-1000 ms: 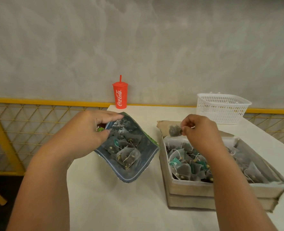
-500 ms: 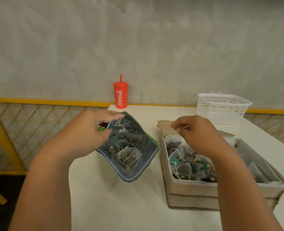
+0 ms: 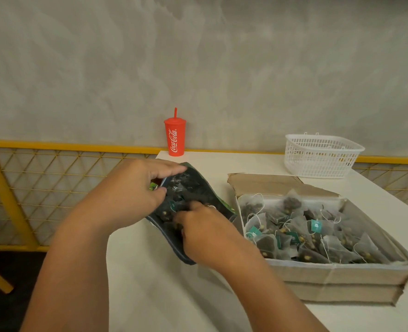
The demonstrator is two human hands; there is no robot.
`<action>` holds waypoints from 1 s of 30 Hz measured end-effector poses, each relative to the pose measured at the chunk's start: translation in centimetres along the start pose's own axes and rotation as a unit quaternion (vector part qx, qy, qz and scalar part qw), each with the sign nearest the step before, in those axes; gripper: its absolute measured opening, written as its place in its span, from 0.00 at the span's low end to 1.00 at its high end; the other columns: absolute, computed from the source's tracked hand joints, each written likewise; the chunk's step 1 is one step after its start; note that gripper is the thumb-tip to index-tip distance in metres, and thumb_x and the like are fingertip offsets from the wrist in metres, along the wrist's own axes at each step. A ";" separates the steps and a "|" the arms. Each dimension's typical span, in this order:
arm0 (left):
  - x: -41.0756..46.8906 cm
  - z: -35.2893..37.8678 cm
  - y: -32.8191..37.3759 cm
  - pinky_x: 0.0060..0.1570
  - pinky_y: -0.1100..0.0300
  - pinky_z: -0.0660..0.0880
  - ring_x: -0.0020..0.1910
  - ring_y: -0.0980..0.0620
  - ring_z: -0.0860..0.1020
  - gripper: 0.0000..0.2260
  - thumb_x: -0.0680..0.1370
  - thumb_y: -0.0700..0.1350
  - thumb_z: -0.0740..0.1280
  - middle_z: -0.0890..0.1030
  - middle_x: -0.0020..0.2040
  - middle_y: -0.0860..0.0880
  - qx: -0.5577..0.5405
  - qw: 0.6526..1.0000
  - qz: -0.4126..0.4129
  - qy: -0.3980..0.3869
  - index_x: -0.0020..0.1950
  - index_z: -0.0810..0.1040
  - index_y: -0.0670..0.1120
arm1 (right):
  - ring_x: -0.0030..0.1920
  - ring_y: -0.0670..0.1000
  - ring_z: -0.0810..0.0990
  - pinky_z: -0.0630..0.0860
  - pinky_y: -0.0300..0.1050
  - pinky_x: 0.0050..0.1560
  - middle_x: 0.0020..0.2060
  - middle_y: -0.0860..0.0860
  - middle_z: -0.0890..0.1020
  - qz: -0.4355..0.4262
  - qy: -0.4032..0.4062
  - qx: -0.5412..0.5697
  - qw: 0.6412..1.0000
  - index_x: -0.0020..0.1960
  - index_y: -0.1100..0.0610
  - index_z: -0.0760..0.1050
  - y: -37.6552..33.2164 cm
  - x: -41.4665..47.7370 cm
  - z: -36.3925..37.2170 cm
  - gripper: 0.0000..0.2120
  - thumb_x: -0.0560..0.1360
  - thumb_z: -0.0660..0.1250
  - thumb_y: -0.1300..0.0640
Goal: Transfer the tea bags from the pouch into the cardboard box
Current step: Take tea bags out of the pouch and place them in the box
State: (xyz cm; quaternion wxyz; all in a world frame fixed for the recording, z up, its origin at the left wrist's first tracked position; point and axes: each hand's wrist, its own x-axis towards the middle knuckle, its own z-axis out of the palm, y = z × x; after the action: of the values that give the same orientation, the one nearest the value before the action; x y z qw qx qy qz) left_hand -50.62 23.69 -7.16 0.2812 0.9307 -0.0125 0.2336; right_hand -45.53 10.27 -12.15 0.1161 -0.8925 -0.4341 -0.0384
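A dark foil pouch (image 3: 199, 191) lies tilted on the white table (image 3: 150, 288), its mouth facing me, with tea bags (image 3: 168, 210) inside. My left hand (image 3: 131, 190) grips the pouch's upper left edge and holds the mouth wide. My right hand (image 3: 205, 232) reaches into the mouth, its fingertips curled down among the bags; whether they pinch one is hidden. To the right stands the open cardboard box (image 3: 329, 277), holding several pyramid tea bags (image 3: 301, 226) with strings and teal tags.
A red lidded cup with a straw (image 3: 175, 137) stands at the table's far edge. A white plastic basket (image 3: 320, 155) sits behind the box. A yellow mesh railing (image 3: 54, 178) runs along the left and back; the table's left edge is near the pouch.
My right hand dropped a tea bag into the box, then swung left and down into the pouch. The left hand kept its grip on the pouch.
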 end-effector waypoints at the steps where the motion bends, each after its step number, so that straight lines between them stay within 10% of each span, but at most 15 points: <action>1: 0.0 0.0 0.0 0.47 0.83 0.62 0.55 0.69 0.69 0.21 0.74 0.33 0.64 0.68 0.50 0.73 0.003 1.000 0.001 -0.002 0.59 0.76 0.57 | 0.57 0.61 0.71 0.71 0.52 0.56 0.58 0.58 0.71 0.015 -0.008 -0.017 1.000 0.64 0.53 0.71 0.0 0.1 0.2 0.16 0.77 0.58 0.58; 30: 0.0 0.4 0.2 0.51 0.78 0.62 0.58 0.68 0.68 0.23 0.74 0.33 0.64 0.70 0.55 0.69 0.016 0.999 0.002 -0.028 0.58 0.75 0.60 | 0.51 0.58 0.79 0.74 0.47 0.46 0.53 0.58 0.78 0.038 0.050 -0.049 0.997 0.58 0.61 0.74 0.0 0.6 0.9 0.11 0.77 0.60 0.62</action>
State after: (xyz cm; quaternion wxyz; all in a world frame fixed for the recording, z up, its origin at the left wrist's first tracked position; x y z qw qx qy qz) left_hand -50.46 23.32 -7.28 0.2649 0.9413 -0.0188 0.2083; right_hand -45.22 10.92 -12.92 0.0954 -0.9099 -0.3910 -0.1000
